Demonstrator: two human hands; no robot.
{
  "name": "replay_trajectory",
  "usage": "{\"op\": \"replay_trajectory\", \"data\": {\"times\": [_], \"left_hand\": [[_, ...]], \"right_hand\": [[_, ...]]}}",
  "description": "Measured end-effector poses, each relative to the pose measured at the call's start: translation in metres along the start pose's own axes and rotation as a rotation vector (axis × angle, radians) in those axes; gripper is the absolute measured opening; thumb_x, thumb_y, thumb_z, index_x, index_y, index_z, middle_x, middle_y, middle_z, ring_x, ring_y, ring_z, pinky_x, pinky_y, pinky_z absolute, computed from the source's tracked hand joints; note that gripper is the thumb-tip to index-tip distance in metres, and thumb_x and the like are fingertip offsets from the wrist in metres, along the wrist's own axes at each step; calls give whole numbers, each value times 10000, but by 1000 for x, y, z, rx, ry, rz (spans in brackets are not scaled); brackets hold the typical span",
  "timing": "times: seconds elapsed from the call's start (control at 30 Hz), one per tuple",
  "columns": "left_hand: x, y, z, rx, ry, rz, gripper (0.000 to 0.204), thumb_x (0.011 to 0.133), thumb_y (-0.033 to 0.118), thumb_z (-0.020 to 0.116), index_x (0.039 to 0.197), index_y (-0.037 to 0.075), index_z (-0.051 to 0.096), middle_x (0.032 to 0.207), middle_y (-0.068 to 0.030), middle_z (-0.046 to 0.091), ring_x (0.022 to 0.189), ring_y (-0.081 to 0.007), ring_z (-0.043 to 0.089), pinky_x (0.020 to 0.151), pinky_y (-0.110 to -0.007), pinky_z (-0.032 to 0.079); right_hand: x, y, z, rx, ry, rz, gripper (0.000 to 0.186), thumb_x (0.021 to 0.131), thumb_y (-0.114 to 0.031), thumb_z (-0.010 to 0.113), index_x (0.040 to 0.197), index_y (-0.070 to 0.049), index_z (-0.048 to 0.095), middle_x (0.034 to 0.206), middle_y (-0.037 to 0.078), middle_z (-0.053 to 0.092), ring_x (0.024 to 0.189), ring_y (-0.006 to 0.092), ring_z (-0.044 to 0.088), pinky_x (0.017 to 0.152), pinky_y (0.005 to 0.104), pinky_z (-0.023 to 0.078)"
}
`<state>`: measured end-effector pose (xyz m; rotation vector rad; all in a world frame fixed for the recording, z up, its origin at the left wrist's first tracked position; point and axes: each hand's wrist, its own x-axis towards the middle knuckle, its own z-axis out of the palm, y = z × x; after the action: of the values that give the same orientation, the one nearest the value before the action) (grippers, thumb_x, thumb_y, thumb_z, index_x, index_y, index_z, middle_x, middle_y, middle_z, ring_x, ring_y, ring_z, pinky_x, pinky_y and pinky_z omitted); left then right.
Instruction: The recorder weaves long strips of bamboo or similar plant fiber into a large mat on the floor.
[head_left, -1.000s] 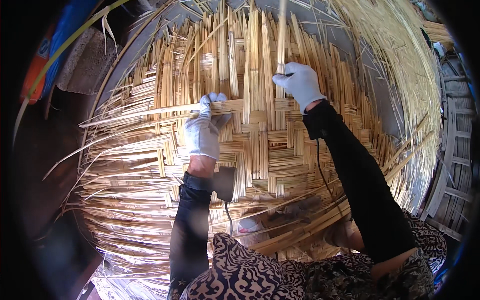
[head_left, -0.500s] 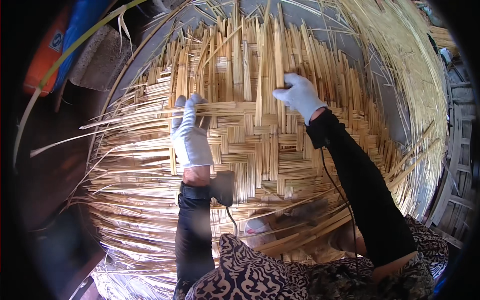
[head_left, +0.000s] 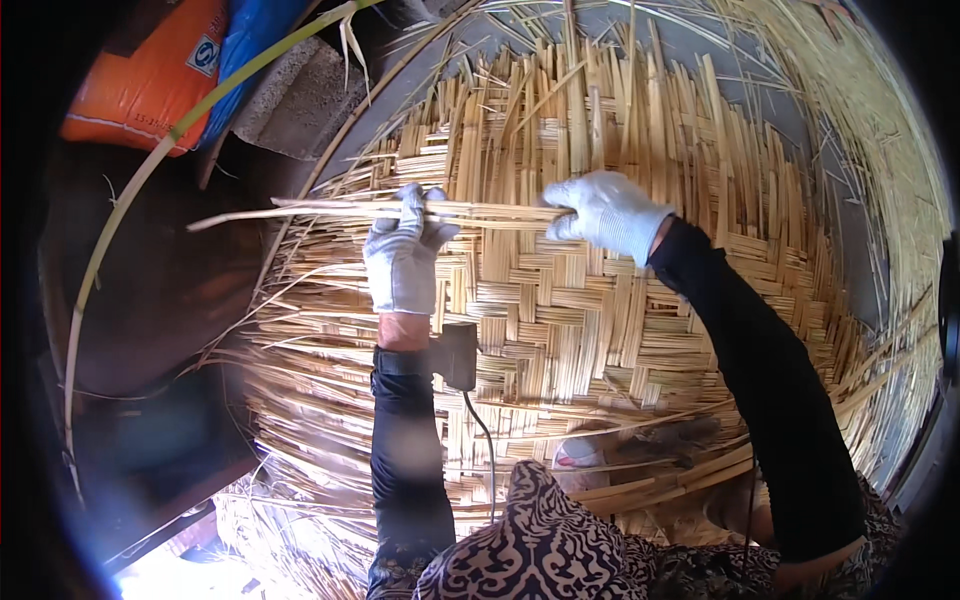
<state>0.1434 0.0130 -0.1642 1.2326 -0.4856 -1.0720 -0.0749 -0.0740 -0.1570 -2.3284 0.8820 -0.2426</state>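
Observation:
Both my hands wear pale gloves and hold a small bunch of long straw-coloured reed strips (head_left: 500, 212) crosswise over a half-woven reed mat (head_left: 560, 300). My left hand (head_left: 405, 250) is closed round the bunch, whose thin ends stick out to the left past the mat's edge. At its right end, my right hand (head_left: 605, 215) pinches the strips between thumb and fingers, slightly blurred. Upright strips (head_left: 580, 110) fan away from me beyond the hands. Nearer to me, the mat shows a tight stepped weave.
An orange sack (head_left: 150, 80), a blue sheet (head_left: 250, 60) and a concrete block (head_left: 300, 100) lie at the far left. A long green cane (head_left: 130, 190) arcs in front of them. Pale reed matting (head_left: 860, 130) curves along the right. A foot (head_left: 580, 455) rests on the mat near me.
My right hand has moved from an upright strip to the right end of the crosswise strips. My left hand now grips them. The whole view has shifted, so the mat appears further right.

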Motion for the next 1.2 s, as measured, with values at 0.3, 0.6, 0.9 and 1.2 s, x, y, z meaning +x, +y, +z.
{"op": "replay_trajectory", "data": {"times": [0.3, 0.6, 0.9, 1.2], "left_hand": [[78, -22, -5, 1139, -28, 100, 374, 758, 103, 591, 1112, 21, 501, 883, -40, 625, 795, -102, 576, 709, -213, 470], [66, -13, 20, 858, -210, -94, 300, 708, 42, 667, 944, -96, 544, 811, -113, 635, 686, -125, 607, 598, -215, 486], [34, 50, 38, 3, -613, -178, 557, 803, 487, 518, 1028, -22, 544, 991, -168, 585, 834, -183, 598, 705, -317, 513], [80, 22, 55, 478, -712, -574, 596, 805, 496, 502, 1103, -20, 509, 1091, -195, 535, 976, -289, 554, 807, -418, 482]], "right_hand": [[-29, 7, 9, 108, 562, 281, 192, 795, -216, 584, 686, -58, 597, 496, 1, 500, 391, 123, 431, 380, 277, 365], [-59, -8, 27, 1415, 1035, 674, 213, 843, -179, 543, 974, -11, 546, 798, 48, 585, 700, 116, 582, 594, 249, 500], [-46, -5, 21, 1166, 811, 476, 188, 797, -180, 602, 873, -9, 590, 749, 28, 576, 640, 70, 556, 496, 174, 476], [-51, -4, 15, 1020, 654, 452, 206, 806, -184, 595, 960, -49, 611, 755, 18, 592, 600, 66, 553, 454, 167, 452]]}}
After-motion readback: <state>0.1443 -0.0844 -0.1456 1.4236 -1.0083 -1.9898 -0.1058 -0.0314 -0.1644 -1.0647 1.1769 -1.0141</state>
